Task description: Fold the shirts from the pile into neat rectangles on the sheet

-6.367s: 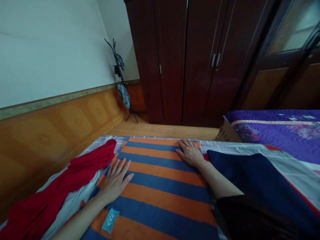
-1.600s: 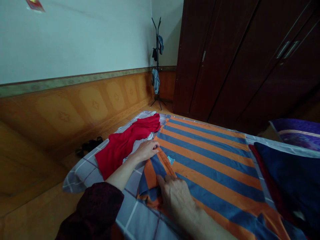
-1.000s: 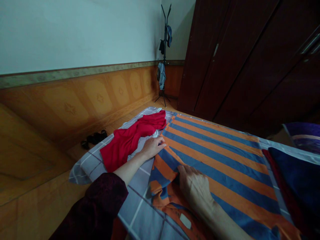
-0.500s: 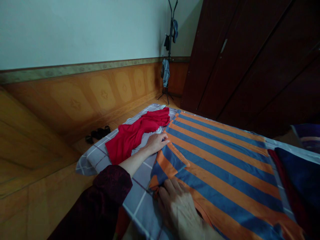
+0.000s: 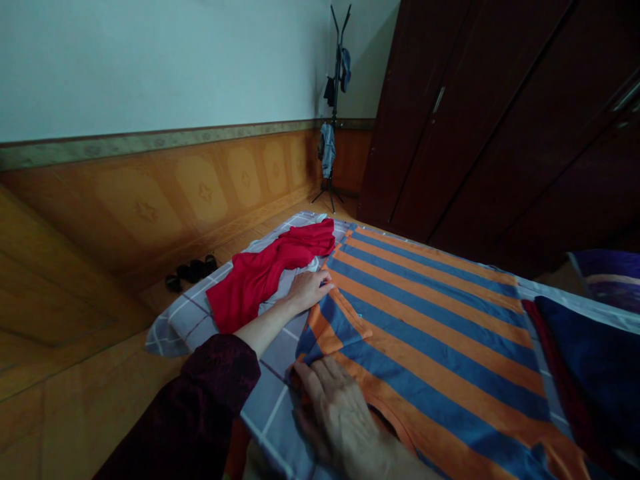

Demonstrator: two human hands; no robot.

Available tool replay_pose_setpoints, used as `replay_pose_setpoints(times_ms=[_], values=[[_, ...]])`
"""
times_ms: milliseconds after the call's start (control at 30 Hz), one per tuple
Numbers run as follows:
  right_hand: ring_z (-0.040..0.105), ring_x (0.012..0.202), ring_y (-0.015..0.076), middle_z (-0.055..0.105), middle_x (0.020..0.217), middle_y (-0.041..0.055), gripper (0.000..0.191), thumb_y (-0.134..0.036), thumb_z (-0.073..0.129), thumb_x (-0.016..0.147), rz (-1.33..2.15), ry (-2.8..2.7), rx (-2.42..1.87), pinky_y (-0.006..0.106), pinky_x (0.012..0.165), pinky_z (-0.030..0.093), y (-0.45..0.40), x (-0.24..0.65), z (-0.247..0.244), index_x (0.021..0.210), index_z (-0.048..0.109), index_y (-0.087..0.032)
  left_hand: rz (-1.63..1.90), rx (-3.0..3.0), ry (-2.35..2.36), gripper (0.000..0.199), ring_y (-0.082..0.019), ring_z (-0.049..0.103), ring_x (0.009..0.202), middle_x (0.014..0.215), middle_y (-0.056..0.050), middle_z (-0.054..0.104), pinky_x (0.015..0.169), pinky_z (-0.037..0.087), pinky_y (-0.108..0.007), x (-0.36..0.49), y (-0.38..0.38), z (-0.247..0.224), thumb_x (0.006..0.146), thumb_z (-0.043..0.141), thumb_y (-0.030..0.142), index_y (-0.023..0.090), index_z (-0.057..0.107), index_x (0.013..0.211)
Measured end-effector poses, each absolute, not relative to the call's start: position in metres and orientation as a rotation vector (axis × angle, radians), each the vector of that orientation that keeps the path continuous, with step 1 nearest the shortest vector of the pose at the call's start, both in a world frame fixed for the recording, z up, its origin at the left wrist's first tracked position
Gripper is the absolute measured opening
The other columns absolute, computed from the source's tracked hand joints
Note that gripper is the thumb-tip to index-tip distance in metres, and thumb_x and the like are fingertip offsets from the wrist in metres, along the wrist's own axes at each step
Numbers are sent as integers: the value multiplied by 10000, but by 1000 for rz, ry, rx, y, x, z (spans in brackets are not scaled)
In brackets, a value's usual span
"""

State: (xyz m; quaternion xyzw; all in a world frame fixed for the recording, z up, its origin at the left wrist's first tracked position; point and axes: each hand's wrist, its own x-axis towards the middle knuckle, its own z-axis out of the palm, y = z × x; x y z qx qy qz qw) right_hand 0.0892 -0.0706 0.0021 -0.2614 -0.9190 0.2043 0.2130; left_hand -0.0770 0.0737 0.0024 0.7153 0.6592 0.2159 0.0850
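Observation:
An orange-and-blue striped shirt (image 5: 425, 320) lies spread flat on the bed, one sleeve (image 5: 340, 323) folded inward over the body. My left hand (image 5: 309, 291) pinches the shirt's edge at the far end of that sleeve, thumb and fingers together. Closer to me, my right hand (image 5: 340, 407) rests back-up, its fingers curled over the near corner of the sleeve beside the neckline; the fingertips and thumb are partly hidden. A crumpled red garment (image 5: 273, 267) lies just left of my left hand, over some pale cloth.
The bed's grey checked sheet (image 5: 273, 400) shows along the left edge. Dark blue folded cloth (image 5: 590, 353) lies at the right. Dark footwear (image 5: 193, 270) is on the floor. A coat stand (image 5: 334, 107) stands in the corner, by a dark wardrobe (image 5: 480, 107).
My right hand has shifted slightly left along the sleeve's near corner, its fingers reaching further over the edge. My left hand keeps its pinch. The view has turned a little.

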Motion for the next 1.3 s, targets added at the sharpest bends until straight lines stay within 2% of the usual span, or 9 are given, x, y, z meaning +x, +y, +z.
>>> replay_pose_setpoints(times_ms=[133, 300, 433, 567, 733, 800, 933, 1167, 1300], values=[[526, 832, 181, 587, 869, 49, 132, -87, 465, 820, 497, -2580, -741, 307, 773, 461, -68, 83, -1, 841, 551, -185, 631, 2137, 1969, 157, -194, 651, 893, 927, 8, 718, 746, 436, -250, -78, 75, 0, 842, 558, 344, 271, 672, 921], [526, 825, 158, 600, 857, 41, 122, -138, 441, 869, 704, -2651, -511, 258, 761, 452, -63, 87, 10, 802, 534, -180, 608, 2149, 1993, 172, -202, 657, 870, 908, -12, 718, 733, 434, -259, -77, 76, -2, 855, 540, 338, 257, 668, 935], [548, 900, 163, 623, 922, 47, 109, -173, 458, 866, 736, -2654, -390, 265, 801, 454, -60, 90, 6, 897, 561, -189, 576, 2174, 2002, 175, -204, 658, 854, 883, -16, 720, 735, 426, -268, -75, 75, 0, 859, 536, 345, 252, 663, 936], [569, 946, 154, 649, 956, 38, 206, -194, 452, 858, 666, -2617, -217, 267, 848, 456, -58, 94, 1, 1029, 566, -203, 549, 2220, 1957, 159, -202, 656, 849, 878, -12, 720, 742, 422, -270, -76, 73, 3, 853, 554, 346, 256, 663, 926], [474, 1191, 241, 568, 1260, 90, 363, -243, 483, 864, 392, -2485, -426, 392, 987, 406, -62, 101, 7, 1222, 503, -183, 556, 2265, 1880, 147, -201, 646, 888, 924, -10, 716, 778, 424, -270, -78, 71, 4, 846, 583, 353, 257, 661, 925], [509, 1149, 252, 590, 1223, 91, 341, -265, 502, 866, 339, -2515, -552, 413, 977, 414, -64, 101, 8, 1198, 521, -189, 567, 2270, 1858, 152, -199, 642, 902, 932, -7, 713, 791, 425, -269, -78, 71, 3, 847, 590, 366, 254, 660, 921], [592, 920, 188, 642, 981, 25, 234, -257, 525, 849, 473, -2588, -652, 347, 901, 461, -66, 97, 4, 1080, 556, -236, 597, 2269, 1846, 156, -190, 630, 912, 938, -7, 697, 817, 430, -273, -81, 73, 5, 850, 597, 363, 242, 654, 930], [570, 914, 192, 616, 964, 30, 218, -249, 530, 843, 443, -2537, -665, 326, 879, 445, -68, 102, 9, 1059, 550, -234, 689, 2310, 1675, 316, -181, 505, 1180, 1244, -50, 583, 1016, 365, -310, -73, 44, 29, 923, 479, 327, 234, 549, 1217], [565, 777, 168, 603, 823, 18, 140, -214, 507, 822, 514, -2539, -574, 271, 710, 453, -60, 98, -1, 943, 576, -218, 306, 2404, 1429, 616, -221, 265, 1380, 1497, -73, 315, 1137, 195, -388, -60, 14, 20, 889, 508, 443, 232, 307, 1432]])
